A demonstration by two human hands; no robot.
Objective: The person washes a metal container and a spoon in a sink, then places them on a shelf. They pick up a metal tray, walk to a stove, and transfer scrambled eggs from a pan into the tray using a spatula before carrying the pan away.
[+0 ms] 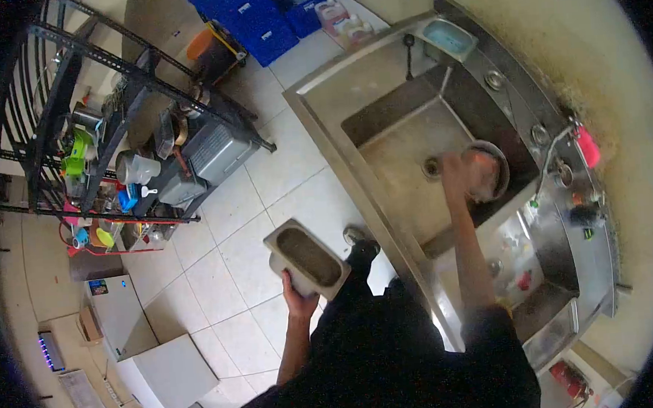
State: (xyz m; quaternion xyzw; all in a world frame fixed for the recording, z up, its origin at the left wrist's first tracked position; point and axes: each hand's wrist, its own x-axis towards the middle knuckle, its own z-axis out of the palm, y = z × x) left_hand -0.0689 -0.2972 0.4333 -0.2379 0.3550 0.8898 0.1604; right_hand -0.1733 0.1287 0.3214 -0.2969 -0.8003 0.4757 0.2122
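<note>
My left hand is closed on the edge of a rectangular metal food pan, held out over the floor in front of the sink. The pan is tilted so that its hollow side shows. Over the sink basin, my right hand is at the near side of a round metal bowl. Motion smears its fingers, so whether they grip anything cannot be made out. Something reddish shows inside the bowl, blurred. The drain lies just beside this hand.
A second basin holds small items. A tray of bluish liquid stands on the sink's far corner; a faucet and pink cloth are along the wall. A black shelf rack with kitchenware, blue crates and white freezer stand around.
</note>
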